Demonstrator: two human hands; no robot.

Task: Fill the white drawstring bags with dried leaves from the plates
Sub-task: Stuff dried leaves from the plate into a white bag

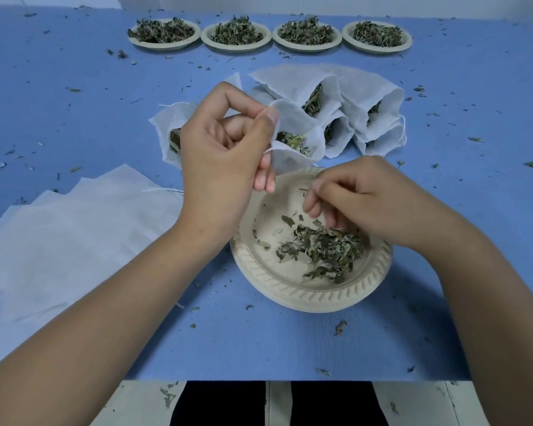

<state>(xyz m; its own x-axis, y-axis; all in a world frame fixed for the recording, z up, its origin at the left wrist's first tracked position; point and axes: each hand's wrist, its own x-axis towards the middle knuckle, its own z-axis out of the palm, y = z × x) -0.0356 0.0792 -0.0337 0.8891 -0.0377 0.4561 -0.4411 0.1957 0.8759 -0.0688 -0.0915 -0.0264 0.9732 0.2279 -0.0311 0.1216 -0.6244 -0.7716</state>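
Surface: blue table [290,342] under our arms, strewn with leaf crumbs [340,327] from the near edge to the far one.
Near plate: the working plate [290,290] sits just before us, mostly bare, with a small heap of dried leaves [320,250] on its right half; we judge it largely emptied.
Right hand: our right hand [360,198] hangs over that heap, fingers curled down with the tips at the leaves; whether they have a pinch we cannot tell.
Left hand: our left hand [225,149] is raised just past the plate's far rim, thumb and fingers pinching the mouth of the held bag [296,130] so that it gapes toward the right hand; some leaves show inside.
Empty bags: a flat stack of empty bags [74,235] lies to the left, near the left forearm, so a good deal is left to fill.
Filled bags: a cluster of filled bags [366,103] lies beyond the held one, mouths open and undrawn, leaves showing; a lone bag [166,130] lies partly hidden behind the left hand.
Far plates: four heaped plates [236,47] stand in a row along the far edge, untouched as far as we can judge.
Progress: we'd say under halfway, with one plate nearly used and four to go.
In the way: nothing blocks the short path from heap to bag; the filled bags crowd close behind the held bag, and we expect crumbs to spill easily.
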